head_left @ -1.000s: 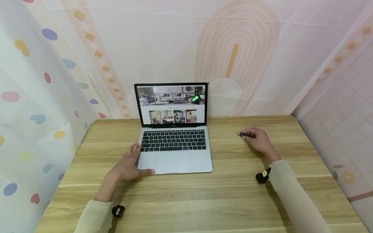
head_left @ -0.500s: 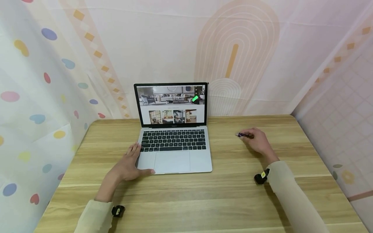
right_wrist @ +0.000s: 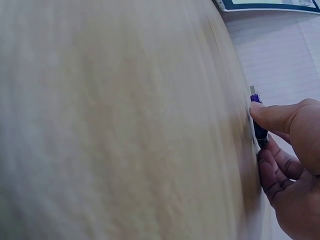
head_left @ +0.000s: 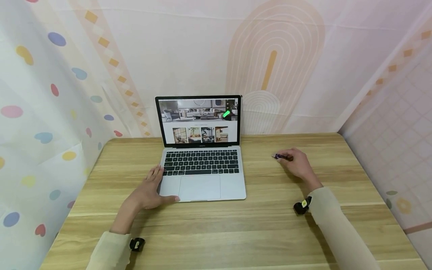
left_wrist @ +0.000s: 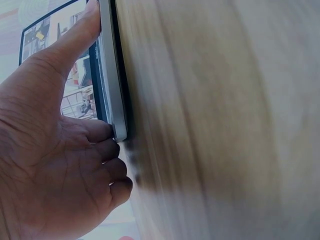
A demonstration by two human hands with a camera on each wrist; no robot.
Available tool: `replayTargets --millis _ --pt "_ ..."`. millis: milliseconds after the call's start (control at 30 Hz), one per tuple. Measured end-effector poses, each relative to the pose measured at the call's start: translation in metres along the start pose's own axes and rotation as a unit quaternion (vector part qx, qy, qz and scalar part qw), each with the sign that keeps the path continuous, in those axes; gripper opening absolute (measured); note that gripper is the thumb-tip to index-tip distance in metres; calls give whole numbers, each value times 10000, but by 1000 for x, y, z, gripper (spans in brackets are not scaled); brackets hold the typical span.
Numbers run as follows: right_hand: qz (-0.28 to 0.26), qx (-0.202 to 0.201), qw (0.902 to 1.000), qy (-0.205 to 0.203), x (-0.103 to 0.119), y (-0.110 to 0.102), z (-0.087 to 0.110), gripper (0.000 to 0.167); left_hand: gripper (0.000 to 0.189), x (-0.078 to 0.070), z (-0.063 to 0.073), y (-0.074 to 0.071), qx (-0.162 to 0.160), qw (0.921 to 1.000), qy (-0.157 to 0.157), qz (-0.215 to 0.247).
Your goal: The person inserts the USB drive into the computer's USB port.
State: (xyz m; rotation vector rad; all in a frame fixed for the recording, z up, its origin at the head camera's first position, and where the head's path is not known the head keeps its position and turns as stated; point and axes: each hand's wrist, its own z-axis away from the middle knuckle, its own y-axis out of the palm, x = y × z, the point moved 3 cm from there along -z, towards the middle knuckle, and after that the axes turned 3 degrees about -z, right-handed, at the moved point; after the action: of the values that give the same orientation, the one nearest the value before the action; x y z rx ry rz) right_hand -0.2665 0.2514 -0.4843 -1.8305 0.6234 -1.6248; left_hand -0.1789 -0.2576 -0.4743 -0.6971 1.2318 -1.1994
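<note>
An open silver laptop point(head_left: 200, 187) with a lit screen stands on the wooden table. My left hand point(head_left: 148, 191) rests at its front left corner. The fingers point(head_left: 155, 173) touch the left side, and the straight thumb point(left_wrist: 75, 37) lies along the front edge. Right of the laptop and apart from it, my right hand point(head_left: 298, 163) pinches a small dark USB stick point(head_left: 281, 156). Its silver tip points left, towards the laptop. In the right wrist view, the USB stick point(right_wrist: 257, 107) shows a purple collar behind the metal plug, and the thumb covers part of its body.
The wooden table point(head_left: 216, 236) ends at a printed curtain point(head_left: 189, 48) behind the laptop. More hanging cloth closes in both sides. Each wrist wears a small black camera, such as the right wrist camera point(head_left: 301, 207).
My right hand has shifted slightly left with the USB stick between its fingers. The left hand and the laptop stay where they were.
</note>
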Motion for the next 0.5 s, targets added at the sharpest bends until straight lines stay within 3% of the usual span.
replayTargets --millis 500 --pt "-73 -31 10000 -46 8 6 1 28 135 -1 1 -1 21 10000 -19 26"
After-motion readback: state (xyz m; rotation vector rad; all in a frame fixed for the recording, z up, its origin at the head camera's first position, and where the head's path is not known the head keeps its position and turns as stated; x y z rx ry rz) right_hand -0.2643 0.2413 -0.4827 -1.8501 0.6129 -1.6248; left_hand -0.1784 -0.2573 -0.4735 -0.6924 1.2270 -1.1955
